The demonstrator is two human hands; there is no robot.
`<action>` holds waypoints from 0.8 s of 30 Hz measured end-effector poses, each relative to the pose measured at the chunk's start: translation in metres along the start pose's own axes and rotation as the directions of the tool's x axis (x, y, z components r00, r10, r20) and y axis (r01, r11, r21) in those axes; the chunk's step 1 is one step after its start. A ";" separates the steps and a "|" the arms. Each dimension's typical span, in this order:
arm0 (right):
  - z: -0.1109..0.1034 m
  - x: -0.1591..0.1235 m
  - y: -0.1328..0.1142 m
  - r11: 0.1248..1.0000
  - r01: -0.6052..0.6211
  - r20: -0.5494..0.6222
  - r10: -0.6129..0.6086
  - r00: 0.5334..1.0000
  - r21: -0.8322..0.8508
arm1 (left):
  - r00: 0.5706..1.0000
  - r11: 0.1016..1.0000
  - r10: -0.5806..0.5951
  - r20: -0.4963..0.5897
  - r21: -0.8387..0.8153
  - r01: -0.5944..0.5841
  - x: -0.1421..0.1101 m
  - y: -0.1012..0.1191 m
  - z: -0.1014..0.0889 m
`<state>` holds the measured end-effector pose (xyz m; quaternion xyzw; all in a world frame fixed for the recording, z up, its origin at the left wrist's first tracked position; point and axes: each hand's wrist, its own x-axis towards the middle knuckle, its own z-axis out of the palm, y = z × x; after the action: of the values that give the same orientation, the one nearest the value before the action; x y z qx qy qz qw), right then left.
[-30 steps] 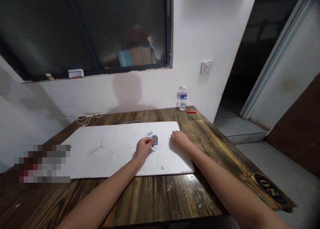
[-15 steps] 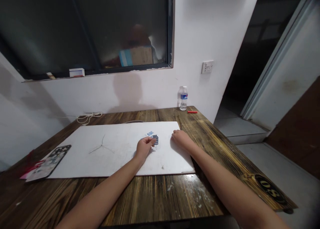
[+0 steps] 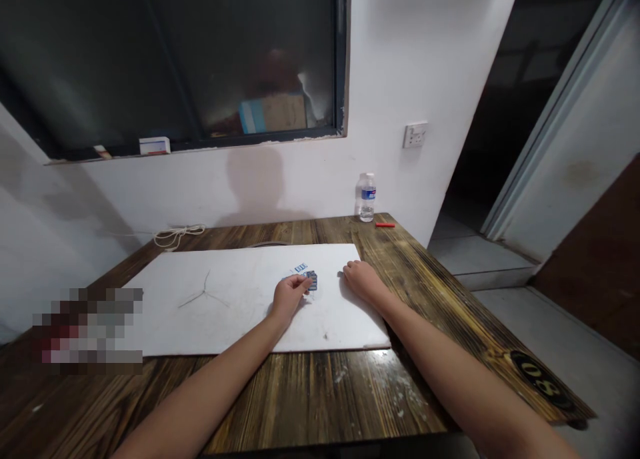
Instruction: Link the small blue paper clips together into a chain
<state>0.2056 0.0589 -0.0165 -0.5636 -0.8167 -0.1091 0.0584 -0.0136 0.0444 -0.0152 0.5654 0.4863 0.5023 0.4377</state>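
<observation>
Above the right half of the white board point(image 3: 235, 329) on the wooden desk point(image 3: 300, 405), we position the left hand point(image 3: 289, 292) with its back turned up and its thumb and index finger pressed together. Between them we grip a dark blue piece point(image 3: 313, 281) marked with paler bars; it projects to the right of the fingertips. The left forearm runs from the lower left up and to the right, roughly in line with the wrist.

We place the right hand point(image 3: 361, 279) near the right edge of the board, fingers curled inward and fingertips directed left. A small dark piece point(image 3: 341, 273) protrudes from these fingertips, so we read the hand as closed on it; its other end is hidden. The right forearm runs from the lower right up and to the left. The two hands are apart.

Just beyond the left hand, we note a blue-and-white printed piece point(image 3: 301, 268), its marks too small to read. At the right corner of the desk, we read "08" in pale characters on a dark oval emblem point(image 3: 541, 380). Near the wall, we observe an upright clear bottle point(image 3: 367, 209); its blue label carries lettering that we cannot resolve.
</observation>
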 end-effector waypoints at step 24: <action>0.003 0.001 -0.043 0.174 0.024 -0.066 0.244 0.967 0.985 | 0.999 0.999 0.042 0.011 0.033 -0.042 -0.001 0.003 -0.001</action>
<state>0.1651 0.0458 -0.0242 -0.4383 -0.6423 0.3840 0.4979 -0.0141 0.0428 -0.0121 0.5853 0.4803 0.5002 0.4202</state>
